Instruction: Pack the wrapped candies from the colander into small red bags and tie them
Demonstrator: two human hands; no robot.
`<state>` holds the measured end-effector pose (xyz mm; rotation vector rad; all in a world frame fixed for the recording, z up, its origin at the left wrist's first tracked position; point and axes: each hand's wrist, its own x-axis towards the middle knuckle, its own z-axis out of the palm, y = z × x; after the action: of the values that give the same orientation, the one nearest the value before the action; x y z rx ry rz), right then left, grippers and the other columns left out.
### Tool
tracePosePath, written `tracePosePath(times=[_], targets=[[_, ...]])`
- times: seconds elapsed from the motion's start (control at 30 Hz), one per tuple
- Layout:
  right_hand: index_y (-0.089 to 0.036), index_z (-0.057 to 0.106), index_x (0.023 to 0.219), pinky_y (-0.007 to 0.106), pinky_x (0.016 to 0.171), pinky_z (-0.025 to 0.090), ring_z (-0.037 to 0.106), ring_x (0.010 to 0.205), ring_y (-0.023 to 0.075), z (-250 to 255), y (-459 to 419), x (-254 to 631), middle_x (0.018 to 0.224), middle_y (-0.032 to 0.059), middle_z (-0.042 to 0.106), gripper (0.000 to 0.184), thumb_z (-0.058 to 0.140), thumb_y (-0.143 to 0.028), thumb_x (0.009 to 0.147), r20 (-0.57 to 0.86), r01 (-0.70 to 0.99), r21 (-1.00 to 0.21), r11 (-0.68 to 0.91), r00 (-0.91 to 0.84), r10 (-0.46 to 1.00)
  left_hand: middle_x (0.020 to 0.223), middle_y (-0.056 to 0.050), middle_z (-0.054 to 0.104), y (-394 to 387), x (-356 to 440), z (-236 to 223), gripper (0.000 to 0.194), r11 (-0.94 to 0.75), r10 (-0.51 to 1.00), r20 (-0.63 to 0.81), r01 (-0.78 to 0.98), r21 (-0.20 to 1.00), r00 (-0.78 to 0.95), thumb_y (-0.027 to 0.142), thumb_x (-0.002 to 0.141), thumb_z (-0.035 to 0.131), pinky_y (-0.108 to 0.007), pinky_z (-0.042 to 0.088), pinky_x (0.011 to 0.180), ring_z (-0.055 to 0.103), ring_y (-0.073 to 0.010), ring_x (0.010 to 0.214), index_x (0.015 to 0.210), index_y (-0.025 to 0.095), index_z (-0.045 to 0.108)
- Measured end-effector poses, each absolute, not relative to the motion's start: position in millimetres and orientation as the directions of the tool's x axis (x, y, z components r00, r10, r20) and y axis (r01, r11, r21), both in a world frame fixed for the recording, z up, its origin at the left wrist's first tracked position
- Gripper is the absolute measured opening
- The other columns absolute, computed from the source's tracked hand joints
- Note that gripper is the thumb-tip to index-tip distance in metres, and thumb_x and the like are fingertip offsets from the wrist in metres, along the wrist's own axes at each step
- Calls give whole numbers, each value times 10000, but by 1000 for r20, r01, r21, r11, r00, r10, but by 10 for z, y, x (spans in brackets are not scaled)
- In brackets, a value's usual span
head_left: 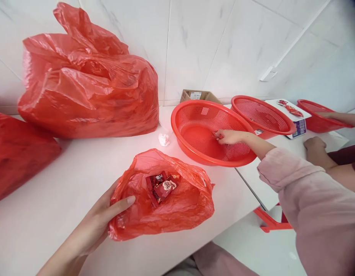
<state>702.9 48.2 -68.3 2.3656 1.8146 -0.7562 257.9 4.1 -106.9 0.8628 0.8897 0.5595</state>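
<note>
My left hand grips the left rim of a thin red plastic bag, thumb inside its mouth. The bag lies open on the white table, with several small dark-red printed packets inside. My right hand reaches into a red perforated plastic basket, low over its floor. Its fingers are pinched together, and whatever they hold is too small to make out. A crumpled white scrap lies between the bag and the basket.
Large filled red bags stand at the left. Behind the basket is a cardboard box. To the right are a second red basket, red packets on a white scale-like top, and another person's arm in a third basket. A red stool stands below.
</note>
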Motion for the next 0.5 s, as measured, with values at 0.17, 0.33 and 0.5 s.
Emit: tracePosePath(times=[0.17, 0.33, 0.5], targets=[[-151, 556, 1189, 296, 747, 606, 718, 878, 195, -338, 342, 6644, 1140, 147, 689, 307, 509, -323, 940, -425, 577, -744, -336, -22, 905, 1159, -97, 732, 59, 2572, -1079, 682, 545, 722, -429, -65, 836, 543, 365, 799, 737, -302, 605, 698, 735, -298, 923, 1424, 291, 475], [-215, 597, 1230, 314, 659, 602, 712, 738, 182, -65, 79, 6019, 1034, 80, 722, 321, 556, -303, 924, -410, 330, -890, -314, -280, 868, 1266, -107, 680, 52, 2590, -1073, 651, 547, 732, -412, -106, 831, 543, 343, 791, 745, -300, 606, 721, 699, -320, 1036, 1391, 277, 501], [-261, 568, 1326, 246, 595, 557, 696, 692, 129, -195, -62, 5354, 1105, 46, 705, 375, 446, -284, 973, -443, 468, -860, -206, -481, 757, 1211, -110, 701, 48, 2589, -1064, 648, 535, 740, -387, -134, 834, 550, 321, 795, 745, -313, 599, 781, 686, -313, 1063, 1393, 255, 505]])
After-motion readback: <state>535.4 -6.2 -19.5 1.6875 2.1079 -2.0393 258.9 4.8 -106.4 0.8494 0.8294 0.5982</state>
